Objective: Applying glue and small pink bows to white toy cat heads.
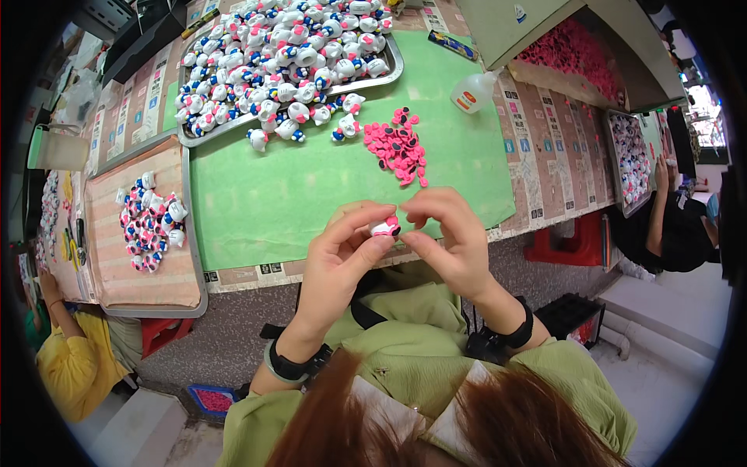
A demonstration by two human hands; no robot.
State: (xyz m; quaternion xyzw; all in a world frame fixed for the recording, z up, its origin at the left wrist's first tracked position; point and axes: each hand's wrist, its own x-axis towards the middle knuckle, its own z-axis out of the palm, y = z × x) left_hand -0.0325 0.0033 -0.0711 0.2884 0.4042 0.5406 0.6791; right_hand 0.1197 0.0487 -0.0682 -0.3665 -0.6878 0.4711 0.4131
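In front of my body, over the near edge of the green mat (264, 210), a small white toy figurine (384, 226) with pink and black parts sits between my hands. My left hand (336, 247) pinches it with the thumb and curled fingers. On its other side, my right hand (454, 240) has its thumb and index finger bent in at the pink and black end, which they seem to grip; their tips partly hide it. Just beyond the hands lies a loose pile of small pink and black pieces (398, 148).
A metal tray (398, 64) heaped with white, blue and pink figurines stands at the back. Another tray (191, 249) on the left holds more figurines. A squeeze bottle (472, 93) and a dark tube (453, 45) are back right, near a box (537, 27) of pink pieces. Other people work at both sides.
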